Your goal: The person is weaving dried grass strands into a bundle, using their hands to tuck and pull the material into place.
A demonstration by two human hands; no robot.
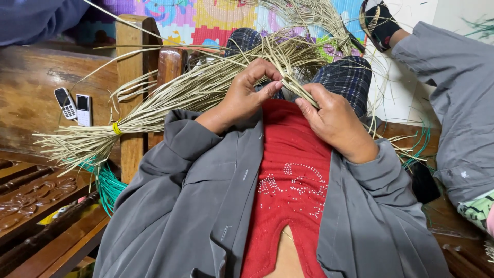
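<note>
While the person sits on the wooden bench, both hands work at the lap, over the red top and the grey jacket.

Left hand: the left hand (pixel 247 95) is curled, the thumb and the fingers pressed together on a few pale strands; it sits just beside the other hand; the grey sleeve reaches to the wrist.

Right hand: the right hand (pixel 334 121) is half closed, the fingertips (pixel 303 105) pinching the strands at the place where they cross; I cannot tell how many strands are in the pinch.

Straw bundle: the long bundle of dry straw strands (pixel 170 100) lies across the lap, from the hands down to the left; a yellow band (pixel 117 127) ties it near the loose, fanned end; the far end curls up behind the knees in checked trousers (pixel 345 74).

Green strands: a bunch of green strands (pixel 108 188) hangs under the tied end, beside the bench.

Bench: the wooden bench (pixel 31 98) is carved and brown; two small phones (pixel 74 107) lie on it, well apart from the hands.

Other person: a second person in grey clothes (pixel 453 103) sits at the right, one foot in a black sandal (pixel 380 25) raised near the colourful mat (pixel 206 18).
</note>
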